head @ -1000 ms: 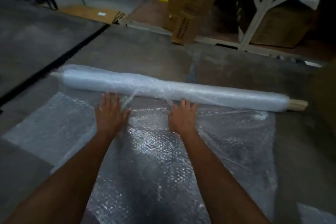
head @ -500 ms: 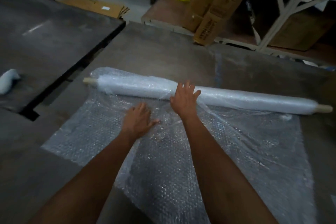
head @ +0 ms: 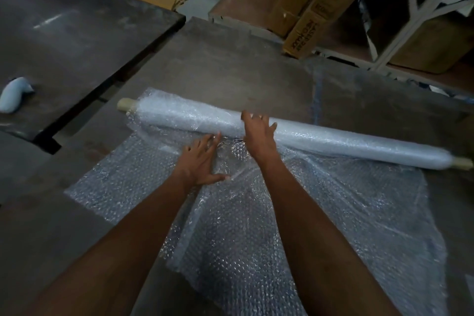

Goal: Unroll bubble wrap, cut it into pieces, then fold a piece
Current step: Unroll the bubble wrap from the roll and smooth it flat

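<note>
Now the bubble wrap roll (head: pixel 320 137) lies under the flat right hand (head: pixel 257 133), left hand (head: pixel 201 161) flat just before it.

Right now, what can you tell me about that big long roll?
The bubble wrap roll is a long white tube of bubbly clear plastic wound on a pale cardboard core that pokes out at both ends. It lies slanted across the dark table. A loose sheet trails from it toward the person. The right hand rests open on its middle.
</note>
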